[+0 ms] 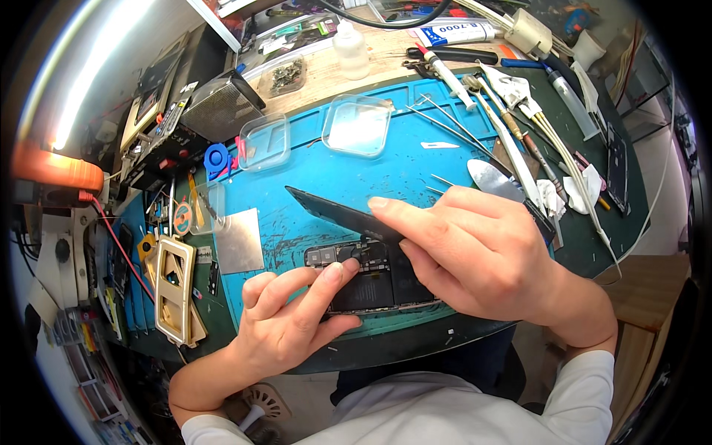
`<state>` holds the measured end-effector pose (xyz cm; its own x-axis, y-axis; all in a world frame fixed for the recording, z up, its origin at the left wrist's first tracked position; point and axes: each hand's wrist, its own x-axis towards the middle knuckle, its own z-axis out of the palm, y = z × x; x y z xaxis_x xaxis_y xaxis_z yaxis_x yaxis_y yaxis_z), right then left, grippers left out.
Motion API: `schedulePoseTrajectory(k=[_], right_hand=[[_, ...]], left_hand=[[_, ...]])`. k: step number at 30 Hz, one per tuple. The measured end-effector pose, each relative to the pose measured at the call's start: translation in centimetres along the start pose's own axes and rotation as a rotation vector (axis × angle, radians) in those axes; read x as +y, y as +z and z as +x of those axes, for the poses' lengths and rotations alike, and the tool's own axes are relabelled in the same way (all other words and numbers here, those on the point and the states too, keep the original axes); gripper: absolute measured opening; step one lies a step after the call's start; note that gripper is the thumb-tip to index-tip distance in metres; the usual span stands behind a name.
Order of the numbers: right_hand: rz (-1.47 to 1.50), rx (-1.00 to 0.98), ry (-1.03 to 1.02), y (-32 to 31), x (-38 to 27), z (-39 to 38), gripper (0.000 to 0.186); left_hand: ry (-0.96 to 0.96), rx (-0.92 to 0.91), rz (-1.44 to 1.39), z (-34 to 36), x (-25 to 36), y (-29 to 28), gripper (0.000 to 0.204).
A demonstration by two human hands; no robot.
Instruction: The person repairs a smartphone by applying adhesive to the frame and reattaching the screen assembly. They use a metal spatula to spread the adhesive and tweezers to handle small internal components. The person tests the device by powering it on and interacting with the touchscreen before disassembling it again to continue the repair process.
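An opened smartphone body (363,291) lies on the blue mat, its battery, circuit parts and camera block showing. My right hand (482,252) pinches a dark phone screen (334,210) by its edge, between thumb and fingers. The screen is tilted up above the phone body, and its right part is hidden behind my hand. My left hand (297,311) reaches over the phone's left side with its fingers apart. Its index fingertip rests on or just above the parts near the camera block, and its thumb is by the near edge. Nothing shows gripped in it.
On the blue mat (289,200) stand two clear plastic boxes (357,126) and a metal plate (239,241). Tweezers (452,126), cables and soldering tools crowd the right. A gold phone frame (175,291) lies left; a white bottle (350,52) and glue tube (458,33) are behind.
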<state>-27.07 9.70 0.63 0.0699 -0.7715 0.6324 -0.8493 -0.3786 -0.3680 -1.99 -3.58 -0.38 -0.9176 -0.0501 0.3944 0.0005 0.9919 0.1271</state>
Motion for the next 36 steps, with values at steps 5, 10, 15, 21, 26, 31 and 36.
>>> schedulePoseTrajectory(k=[5, 10, 15, 21, 26, 31, 36], right_hand=[[-0.014, -0.016, -0.005, -0.08, 0.07, -0.07, 0.055], [-0.021, -0.039, -0.016, -0.08, 0.10, -0.19, 0.055], [-0.030, -0.028, -0.030, -0.02, 0.17, -0.23, 0.055], [-0.017, -0.024, -0.030, -0.06, 0.13, -0.21, 0.055], [-0.021, 0.001, -0.039, 0.09, 0.17, -0.23, 0.053], [-0.025, 0.000, -0.043, 0.26, 0.20, -0.23, 0.053], [-0.025, -0.003, -0.037, 0.17, 0.22, -0.27, 0.053]], left_hand=[[0.004, -0.005, 0.020, 0.01, 0.06, -0.02, 0.066], [0.014, -0.022, 0.070, 0.02, 0.27, -0.17, 0.062], [0.054, -0.095, 0.119, -0.01, 0.26, -0.53, 0.078], [0.074, -0.098, 0.165, 0.10, 0.41, -0.67, 0.076], [0.101, -0.106, 0.180, 0.27, 0.47, -0.65, 0.076], [0.163, -0.079, 0.215, 0.57, 0.66, -0.47, 0.068], [0.195, -0.037, 0.236, 0.98, 0.62, -0.22, 0.046]])
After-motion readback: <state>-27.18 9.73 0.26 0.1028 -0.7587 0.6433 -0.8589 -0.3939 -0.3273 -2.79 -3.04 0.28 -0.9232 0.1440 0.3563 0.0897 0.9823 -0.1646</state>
